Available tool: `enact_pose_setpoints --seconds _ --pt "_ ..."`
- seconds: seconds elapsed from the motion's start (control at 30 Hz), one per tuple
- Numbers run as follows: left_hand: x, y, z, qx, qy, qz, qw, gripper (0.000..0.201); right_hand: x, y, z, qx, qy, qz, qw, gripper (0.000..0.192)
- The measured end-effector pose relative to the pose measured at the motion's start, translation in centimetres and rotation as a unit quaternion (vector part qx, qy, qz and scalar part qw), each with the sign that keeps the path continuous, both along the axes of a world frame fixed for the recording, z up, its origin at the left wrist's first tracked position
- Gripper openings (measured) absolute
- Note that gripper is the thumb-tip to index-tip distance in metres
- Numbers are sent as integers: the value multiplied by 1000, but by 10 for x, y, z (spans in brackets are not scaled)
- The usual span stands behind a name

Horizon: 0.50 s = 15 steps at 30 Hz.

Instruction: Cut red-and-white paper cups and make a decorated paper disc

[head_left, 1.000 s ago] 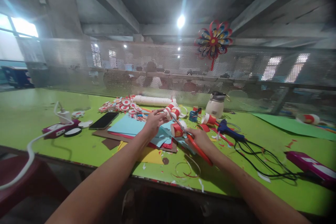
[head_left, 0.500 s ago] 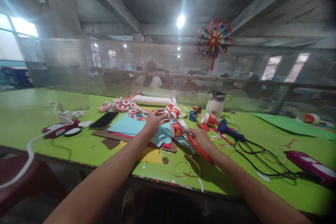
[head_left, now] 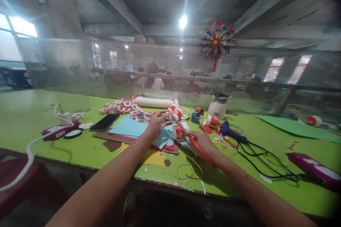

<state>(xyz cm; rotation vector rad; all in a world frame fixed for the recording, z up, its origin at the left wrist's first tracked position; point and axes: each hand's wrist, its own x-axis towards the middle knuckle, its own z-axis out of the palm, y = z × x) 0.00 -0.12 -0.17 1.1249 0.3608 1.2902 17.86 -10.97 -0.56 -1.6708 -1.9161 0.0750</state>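
My right hand (head_left: 202, 143) is closed round the orange handles of a pair of scissors (head_left: 197, 146), whose blades point up and to the left. The blade tips reach close to my left hand (head_left: 157, 125). Its fingers are bent in a pinch; whatever they hold is too small to make out. A red and white paper cup (head_left: 180, 131) is just behind the scissor blades. Under my left hand lies a stack of light blue paper (head_left: 130, 127), with red and brown sheets beneath it.
A black phone (head_left: 105, 122) lies left of the paper, near many round red and white pieces (head_left: 125, 106). At the right are a blue glue gun (head_left: 233, 133), its black cable, a purple power strip (head_left: 314, 168) and a pale jug (head_left: 217, 108). Paper scraps litter the green table (head_left: 87, 159).
Almost nothing has moved. The whole view has shifted very slightly, and both hands keep the same hold and place.
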Motion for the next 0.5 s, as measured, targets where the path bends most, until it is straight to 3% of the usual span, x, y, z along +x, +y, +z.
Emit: enact_pose_setpoints --seconds 0.5 --pt "-3 -1 3 -1 -2 5 1000 35 0 0 2 2 -15 -7 1000 37"
